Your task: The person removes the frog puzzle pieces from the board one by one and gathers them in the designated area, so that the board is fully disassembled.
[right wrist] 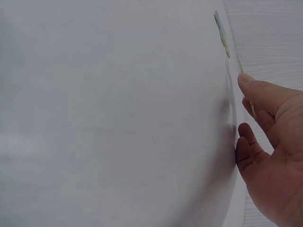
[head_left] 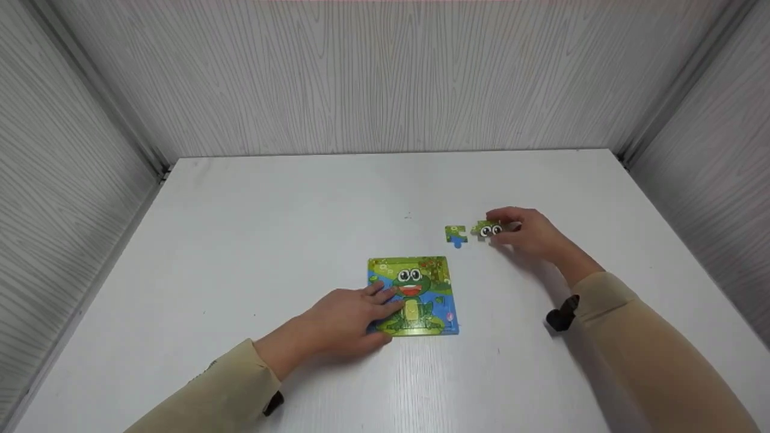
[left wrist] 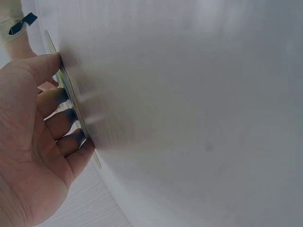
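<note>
A white table [head_left: 258, 228] spreads beneath and beyond both hands, which are well apart. The left hand [head_left: 352, 319] lies with its fingers extended over the left side of a square frog puzzle [head_left: 428, 300], most of which shows to the right of those fingers. Farther forward, the right hand [head_left: 532, 233] pinches an eyed piece [head_left: 488, 230] between thumb and fingers. A green-and-blue piece [head_left: 455, 233] lies left of that grip, beyond the left hand.

One puzzle [head_left: 422, 294], two loose pieces [head_left: 453, 235]
</note>
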A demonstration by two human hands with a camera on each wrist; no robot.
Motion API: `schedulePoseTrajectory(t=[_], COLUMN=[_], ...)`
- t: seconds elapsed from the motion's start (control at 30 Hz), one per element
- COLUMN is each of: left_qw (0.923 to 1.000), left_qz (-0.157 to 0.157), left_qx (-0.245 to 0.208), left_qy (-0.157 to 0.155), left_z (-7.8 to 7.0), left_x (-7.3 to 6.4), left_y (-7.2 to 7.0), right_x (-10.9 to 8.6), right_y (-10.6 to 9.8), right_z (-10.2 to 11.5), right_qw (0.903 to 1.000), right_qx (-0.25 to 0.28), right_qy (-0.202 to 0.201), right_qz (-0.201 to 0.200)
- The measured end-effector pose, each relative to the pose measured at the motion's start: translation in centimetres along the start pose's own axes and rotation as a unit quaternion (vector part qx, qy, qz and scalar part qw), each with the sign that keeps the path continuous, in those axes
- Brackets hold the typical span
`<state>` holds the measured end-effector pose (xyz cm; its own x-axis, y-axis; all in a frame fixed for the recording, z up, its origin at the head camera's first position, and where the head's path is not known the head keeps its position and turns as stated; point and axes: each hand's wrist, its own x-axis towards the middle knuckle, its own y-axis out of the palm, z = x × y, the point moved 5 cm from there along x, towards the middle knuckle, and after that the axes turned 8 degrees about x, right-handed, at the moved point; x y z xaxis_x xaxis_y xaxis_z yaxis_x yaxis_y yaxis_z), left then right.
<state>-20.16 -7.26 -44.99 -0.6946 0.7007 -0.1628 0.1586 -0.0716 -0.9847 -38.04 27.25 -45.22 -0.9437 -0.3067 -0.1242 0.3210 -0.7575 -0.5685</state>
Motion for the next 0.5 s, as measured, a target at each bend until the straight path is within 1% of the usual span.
schedulePoseTrajectory(t=[0.2, 0.5], left_qw=[0.9999, 0.9998], left_qz=[0.01, 0.016], left_qx=[0.006, 0.011], left_qy=[-0.006, -0.005], left_z=[0.03, -0.12], left_x=[0.16, 0.12], left_y=[0.07, 0.03], right_x=[0.04, 0.16], right_y=[0.04, 0.15], right_z=[-0.46, -0.98], right_qw=[0.9999, 0.9999], right_qx=[-0.003, 0.0], right_qy=[0.011, 0.009], right_qz=[-0.002, -0.006])
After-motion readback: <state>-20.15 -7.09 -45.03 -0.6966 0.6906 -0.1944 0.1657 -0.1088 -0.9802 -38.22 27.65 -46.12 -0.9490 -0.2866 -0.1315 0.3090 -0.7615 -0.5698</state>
